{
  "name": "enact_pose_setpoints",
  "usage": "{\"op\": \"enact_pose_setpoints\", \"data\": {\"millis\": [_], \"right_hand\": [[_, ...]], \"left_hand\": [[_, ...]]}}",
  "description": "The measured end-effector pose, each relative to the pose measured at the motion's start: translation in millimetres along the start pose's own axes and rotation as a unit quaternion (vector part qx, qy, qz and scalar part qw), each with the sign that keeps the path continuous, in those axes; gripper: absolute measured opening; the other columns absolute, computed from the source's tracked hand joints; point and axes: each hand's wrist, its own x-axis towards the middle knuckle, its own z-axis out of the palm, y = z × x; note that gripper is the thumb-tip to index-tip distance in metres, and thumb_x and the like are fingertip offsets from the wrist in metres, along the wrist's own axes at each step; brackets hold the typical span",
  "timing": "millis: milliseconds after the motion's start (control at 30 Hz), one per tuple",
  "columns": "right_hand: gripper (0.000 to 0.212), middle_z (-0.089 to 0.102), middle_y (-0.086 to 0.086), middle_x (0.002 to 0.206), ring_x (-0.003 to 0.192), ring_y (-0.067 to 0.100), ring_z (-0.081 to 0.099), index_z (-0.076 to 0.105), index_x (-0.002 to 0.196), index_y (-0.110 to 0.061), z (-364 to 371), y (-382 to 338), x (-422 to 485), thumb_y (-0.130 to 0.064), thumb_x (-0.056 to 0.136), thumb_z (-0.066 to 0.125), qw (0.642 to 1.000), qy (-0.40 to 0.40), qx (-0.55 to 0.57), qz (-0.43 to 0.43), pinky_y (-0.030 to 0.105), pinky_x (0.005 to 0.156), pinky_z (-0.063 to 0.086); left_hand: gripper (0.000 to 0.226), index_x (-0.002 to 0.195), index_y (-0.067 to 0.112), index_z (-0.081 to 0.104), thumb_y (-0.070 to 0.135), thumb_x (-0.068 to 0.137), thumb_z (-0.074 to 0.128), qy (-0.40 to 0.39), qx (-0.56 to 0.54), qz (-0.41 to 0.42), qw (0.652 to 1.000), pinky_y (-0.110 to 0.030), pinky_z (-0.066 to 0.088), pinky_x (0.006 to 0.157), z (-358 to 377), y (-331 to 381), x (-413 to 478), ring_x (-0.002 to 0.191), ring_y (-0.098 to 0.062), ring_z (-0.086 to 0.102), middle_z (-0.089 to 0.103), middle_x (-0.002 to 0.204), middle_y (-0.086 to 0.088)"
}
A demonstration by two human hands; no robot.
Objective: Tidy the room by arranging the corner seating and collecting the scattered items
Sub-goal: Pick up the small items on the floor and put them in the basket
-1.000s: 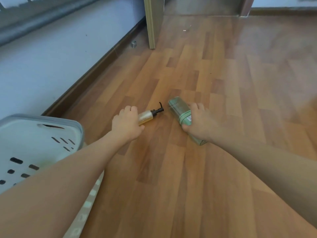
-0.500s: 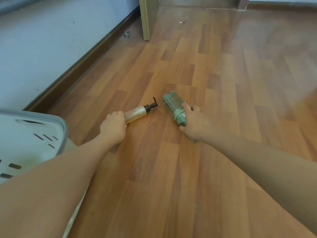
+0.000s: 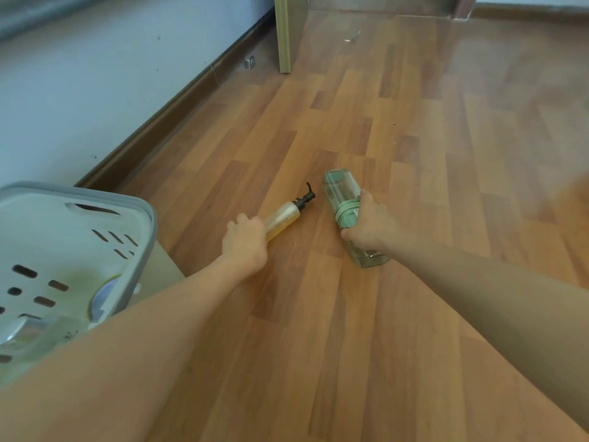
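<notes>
My left hand [image 3: 247, 242] is closed around the lower part of an amber pump bottle [image 3: 285, 216] with a black pump head, which points up and to the right just above the wooden floor. My right hand [image 3: 366, 226] grips the middle of a clear green bottle [image 3: 342, 189] with a green label band. The green bottle's base sticks out below my hand, close to the floor. The two bottles lie side by side, a little apart.
A grey slotted laundry basket [image 3: 140, 218] stands at the left, with some items inside. A white wall with a dark skirting board [image 3: 178, 100] runs along the left. A light wooden furniture leg [image 3: 285, 36] stands at the back. Small debris lies on the far floor.
Both hands have closed on their bottles and held on. The basket shows more at the left, with items inside now visible; the view shifted slightly.
</notes>
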Motion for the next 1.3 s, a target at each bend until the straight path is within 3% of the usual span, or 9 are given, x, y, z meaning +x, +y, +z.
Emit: {"op": "enact_pose_setpoints", "data": {"millis": [333, 500, 700, 867, 1033, 1167, 1300], "right_hand": [[0.095, 0.051, 0.013, 0.123, 0.099, 0.031, 0.059, 0.017, 0.148, -0.023, -15, 7, -52, -0.028, 0.071, 0.072, 0.994, 0.013, 0.108, -0.030, 0.045, 0.086, 0.054], [0.094, 0.053, 0.008, 0.124, 0.101, 0.025, 0.057, 0.019, 0.149, -0.016, -45, -1, -80, -0.025, 0.074, 0.075, 0.985, 0.043, 0.160, -0.052, 0.032, 0.078, 0.048], [0.099, 0.053, -0.004, 0.128, 0.113, 0.021, 0.057, 0.021, 0.149, -0.017, -78, -23, -125, -0.024, 0.070, 0.080, 0.965, 0.066, 0.236, -0.088, 0.037, 0.095, 0.049], [0.098, 0.056, -0.004, 0.125, 0.111, 0.019, 0.059, 0.023, 0.149, -0.022, -93, -48, -159, -0.024, 0.070, 0.080, 0.958, 0.065, 0.244, -0.137, 0.034, 0.095, 0.048], [0.091, 0.060, -0.003, 0.120, 0.105, 0.017, 0.063, 0.028, 0.146, -0.032, -99, -79, -186, -0.025, 0.070, 0.079, 0.944, 0.056, 0.273, -0.177, 0.036, 0.096, 0.050], [0.089, 0.060, -0.004, 0.118, 0.103, 0.017, 0.064, 0.029, 0.145, -0.034, -99, -110, -205, -0.023, 0.071, 0.079, 0.936, 0.041, 0.281, -0.207, 0.034, 0.094, 0.050], [0.090, 0.059, -0.003, 0.121, 0.101, 0.013, 0.063, 0.027, 0.148, -0.030, -93, -143, -225, -0.023, 0.074, 0.078, 0.926, -0.001, 0.288, -0.243, 0.029, 0.087, 0.051]], "left_hand": [[0.033, 0.120, 0.007, 0.050, 0.028, 0.095, 0.054, 0.006, -0.165, 0.016, 0.986, -0.041, 0.046, 0.088, -19, 9, -46, 0.104, -0.030, 0.051, 0.048, 0.117, -0.012], [0.046, 0.132, 0.008, 0.042, 0.028, 0.094, 0.058, 0.028, -0.217, 0.032, 0.975, -0.038, 0.045, 0.097, -59, 10, -73, 0.111, -0.028, 0.052, 0.046, 0.126, -0.011], [0.052, 0.133, 0.007, 0.041, 0.031, 0.092, 0.061, 0.071, -0.231, 0.050, 0.969, -0.037, 0.045, 0.098, -108, -3, -114, 0.113, -0.025, 0.052, 0.047, 0.128, -0.010], [0.051, 0.134, 0.012, 0.042, 0.030, 0.091, 0.063, 0.102, -0.269, 0.036, 0.957, -0.035, 0.050, 0.094, -147, -22, -144, 0.110, -0.021, 0.056, 0.051, 0.127, -0.004], [0.041, 0.128, 0.011, 0.047, 0.027, 0.092, 0.061, 0.156, -0.268, 0.048, 0.949, -0.024, 0.040, 0.078, -184, -45, -178, 0.094, -0.011, 0.050, 0.051, 0.110, 0.003], [0.038, 0.124, 0.010, 0.049, 0.026, 0.092, 0.061, 0.164, -0.260, 0.036, 0.951, -0.031, 0.051, 0.070, -201, -79, -200, 0.089, -0.016, 0.058, 0.056, 0.115, -0.003], [0.041, 0.128, 0.010, 0.047, 0.026, 0.092, 0.061, 0.180, -0.272, -0.008, 0.945, -0.023, 0.049, 0.064, -207, -118, -218, 0.085, -0.014, 0.057, 0.058, 0.115, -0.004]]}}
